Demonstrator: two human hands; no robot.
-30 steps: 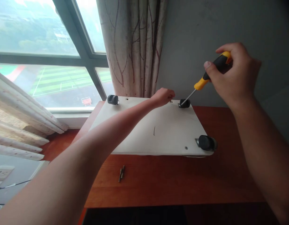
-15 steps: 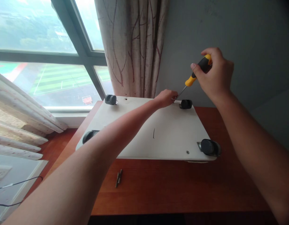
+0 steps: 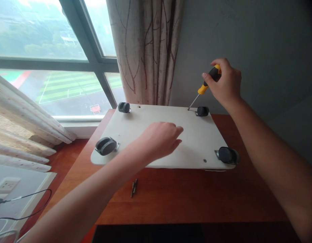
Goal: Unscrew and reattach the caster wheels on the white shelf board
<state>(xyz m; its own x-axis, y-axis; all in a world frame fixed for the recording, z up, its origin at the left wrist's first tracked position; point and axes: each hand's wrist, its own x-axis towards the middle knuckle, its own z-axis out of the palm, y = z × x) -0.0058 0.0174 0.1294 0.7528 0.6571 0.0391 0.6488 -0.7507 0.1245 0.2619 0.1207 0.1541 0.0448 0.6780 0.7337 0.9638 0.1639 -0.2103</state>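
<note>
My right hand (image 3: 227,82) is closed around the yellow and black handle of a screwdriver (image 3: 203,88). The screwdriver slants down to the left, its tip at a small screw (image 3: 188,108) near the far edge of a white board (image 3: 191,135). That spot lies just left of the far right caster (image 3: 203,111). Over the middle of the board, my left hand (image 3: 162,138) hovers with loosely curled fingers. A gap shows between its thumb and forefinger, and I see nothing held; its other fingers are partly hidden.
More black casters stand at the far left (image 3: 124,107), near left (image 3: 105,146) and near right (image 3: 227,155) corners. Several long screws (image 3: 134,188) lie on the reddish wooden table (image 3: 186,199) in front. Behind are a curtain (image 3: 148,50), a window and a grey wall.
My left hand has drawn back from the screwdriver's tip toward me, uncovering the screw at the board's far edge. My right hand still grips the screwdriver there, now slightly further left in view.
</note>
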